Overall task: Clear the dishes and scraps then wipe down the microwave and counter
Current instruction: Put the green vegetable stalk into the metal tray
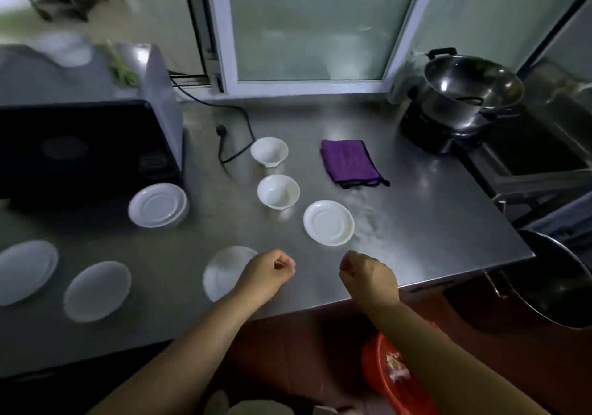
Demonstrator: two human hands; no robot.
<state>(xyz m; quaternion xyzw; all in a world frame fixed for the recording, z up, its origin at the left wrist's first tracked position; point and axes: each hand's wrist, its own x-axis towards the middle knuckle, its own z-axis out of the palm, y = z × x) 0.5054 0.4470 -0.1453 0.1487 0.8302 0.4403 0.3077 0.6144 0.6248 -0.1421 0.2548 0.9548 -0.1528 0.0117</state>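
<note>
Above a brushed stainless-steel desk (416, 222), I hold my left hand (267, 275) and right hand (368, 275) as clenched fists, each grip closed on nothing I can see. The nearest dish, a round white shallow plate (221, 273), lies directly under my left wrist, partly hidden; a second white ridged plate (329, 222) sits just ahead, between both hands. Two small white bowls (278, 191) stand farther back in a line, and the folded purple cloth (349, 161) beyond, right of them. All look empty and clean.
</note>
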